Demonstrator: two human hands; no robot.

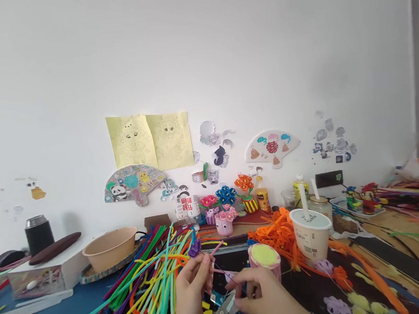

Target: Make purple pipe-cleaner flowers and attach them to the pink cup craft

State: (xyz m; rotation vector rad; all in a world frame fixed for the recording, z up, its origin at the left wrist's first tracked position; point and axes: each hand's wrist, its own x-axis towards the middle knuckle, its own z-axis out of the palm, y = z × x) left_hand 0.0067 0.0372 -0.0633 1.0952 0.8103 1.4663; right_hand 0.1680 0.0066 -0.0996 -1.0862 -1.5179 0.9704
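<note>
My left hand (193,286) pinches a small purple pipe-cleaner flower (194,248) between thumb and fingertips, with the bloom above them. A thin dark stem (220,269) runs from there toward my right hand (263,291), whose thumb and fingers are closed on its end. Below the right fingertips is a pair of scissors (224,313), with silver metal and a bit of red handle showing; I cannot tell whether the hand touches it. Behind the hands stands a pink-sided pot with a yellow-green top (264,255).
Loose coloured pipe cleaners (159,282) spread left of my hands, with an orange heap (274,240) to the right. A lidded paper cup with a straw (311,236) stands close by. Purple and yellow fluffy pieces (339,308) lie front right. Finished flower pots (224,224) line the wall.
</note>
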